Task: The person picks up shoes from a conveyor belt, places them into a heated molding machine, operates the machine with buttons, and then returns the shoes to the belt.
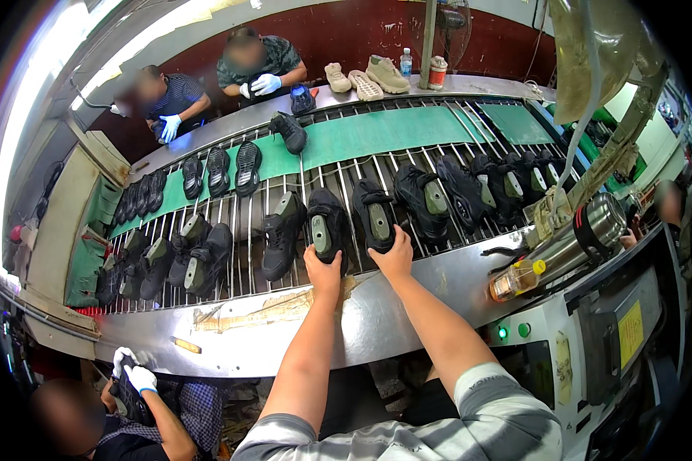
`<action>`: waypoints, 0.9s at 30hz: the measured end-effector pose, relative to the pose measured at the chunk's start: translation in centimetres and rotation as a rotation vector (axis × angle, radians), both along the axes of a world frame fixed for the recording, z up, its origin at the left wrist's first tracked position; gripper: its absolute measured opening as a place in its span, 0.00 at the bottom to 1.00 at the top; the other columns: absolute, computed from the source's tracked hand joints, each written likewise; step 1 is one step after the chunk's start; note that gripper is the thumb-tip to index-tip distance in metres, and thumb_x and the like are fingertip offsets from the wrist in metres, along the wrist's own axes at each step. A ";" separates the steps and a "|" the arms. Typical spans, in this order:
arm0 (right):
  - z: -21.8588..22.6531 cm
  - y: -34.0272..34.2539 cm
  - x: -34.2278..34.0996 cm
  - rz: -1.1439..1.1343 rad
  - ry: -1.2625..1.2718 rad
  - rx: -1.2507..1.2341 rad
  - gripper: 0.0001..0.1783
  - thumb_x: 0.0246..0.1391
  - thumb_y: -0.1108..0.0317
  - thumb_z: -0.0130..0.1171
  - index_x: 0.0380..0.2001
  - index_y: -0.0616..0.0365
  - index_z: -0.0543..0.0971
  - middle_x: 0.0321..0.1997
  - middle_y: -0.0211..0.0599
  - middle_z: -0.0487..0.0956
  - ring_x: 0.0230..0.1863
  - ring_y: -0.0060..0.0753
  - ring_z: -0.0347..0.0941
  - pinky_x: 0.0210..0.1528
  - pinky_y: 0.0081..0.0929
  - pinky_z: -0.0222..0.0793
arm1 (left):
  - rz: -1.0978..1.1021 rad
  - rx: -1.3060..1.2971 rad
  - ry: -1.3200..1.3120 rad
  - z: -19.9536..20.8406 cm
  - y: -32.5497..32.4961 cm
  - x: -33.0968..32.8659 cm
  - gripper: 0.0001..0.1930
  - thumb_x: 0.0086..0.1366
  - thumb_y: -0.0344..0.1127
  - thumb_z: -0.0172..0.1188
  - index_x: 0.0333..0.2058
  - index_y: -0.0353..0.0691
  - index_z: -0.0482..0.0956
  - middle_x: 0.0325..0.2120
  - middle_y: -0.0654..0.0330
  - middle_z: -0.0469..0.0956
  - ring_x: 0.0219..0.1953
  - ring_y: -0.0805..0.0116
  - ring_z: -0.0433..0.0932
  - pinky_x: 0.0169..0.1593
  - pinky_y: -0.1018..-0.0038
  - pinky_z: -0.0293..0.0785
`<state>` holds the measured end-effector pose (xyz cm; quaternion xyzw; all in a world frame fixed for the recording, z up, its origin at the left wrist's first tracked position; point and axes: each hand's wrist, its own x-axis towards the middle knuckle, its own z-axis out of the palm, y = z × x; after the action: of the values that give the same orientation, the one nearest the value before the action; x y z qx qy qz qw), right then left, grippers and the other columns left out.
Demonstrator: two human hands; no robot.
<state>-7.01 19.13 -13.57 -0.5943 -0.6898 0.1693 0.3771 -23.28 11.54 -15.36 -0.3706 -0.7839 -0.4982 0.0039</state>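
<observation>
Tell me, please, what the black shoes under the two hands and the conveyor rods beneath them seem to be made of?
The black shoes under the left hand and right hand look like matte fabric or synthetic uppers, dull and unreflective; which one cannot be told. The rods look like bare metal, probably steel: silvery, with bright glints.

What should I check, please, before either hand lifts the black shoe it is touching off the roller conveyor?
1. Left hand on its black shoe: ok, it grips the heel end.
2. Right hand on the next black shoe: ok, it rests on the heel; how far the fingers close around it, cannot tell.
3. Grey lasts seated in both shoes: ok, both show in the openings.
4. Room beside the pair: not ok, a neighbouring shoe sits close on the left.
5. Steel ledge toward the person: ok, bare steel below the hands.
6. Oil bottle out of the way: ok, it lies well to the right.
</observation>
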 end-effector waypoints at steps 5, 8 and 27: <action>-2.7 0.7 -1.8 -0.145 0.363 -0.081 0.42 0.38 0.59 0.72 0.58 0.58 0.66 0.58 0.52 0.71 0.60 0.54 0.67 0.60 0.44 0.64 | -0.027 -0.040 0.088 0.4 0.3 0.4 0.36 0.49 0.38 0.73 0.53 0.32 0.65 0.56 0.46 0.65 0.58 0.43 0.66 0.59 0.58 0.66; -1.7 1.4 -2.8 -0.299 0.464 -0.227 0.43 0.40 0.58 0.70 0.59 0.63 0.64 0.57 0.55 0.72 0.59 0.57 0.68 0.60 0.44 0.64 | -0.078 -0.048 0.178 0.5 0.1 -2.1 0.36 0.50 0.39 0.73 0.54 0.32 0.64 0.57 0.47 0.65 0.58 0.43 0.66 0.57 0.58 0.67; -3.3 1.3 -1.0 -0.112 0.258 0.008 0.44 0.38 0.57 0.73 0.56 0.61 0.64 0.54 0.50 0.69 0.58 0.56 0.65 0.58 0.48 0.64 | -0.394 -0.048 0.193 0.3 -13.9 5.8 0.14 0.50 0.30 0.62 0.37 0.34 0.74 0.37 0.45 0.75 0.45 0.43 0.72 0.53 0.56 0.68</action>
<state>-8.02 20.43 -16.89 -0.6036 -0.6022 0.2201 0.4739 -17.48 -2.35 -15.04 -0.5627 -0.7039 -0.4326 -0.0275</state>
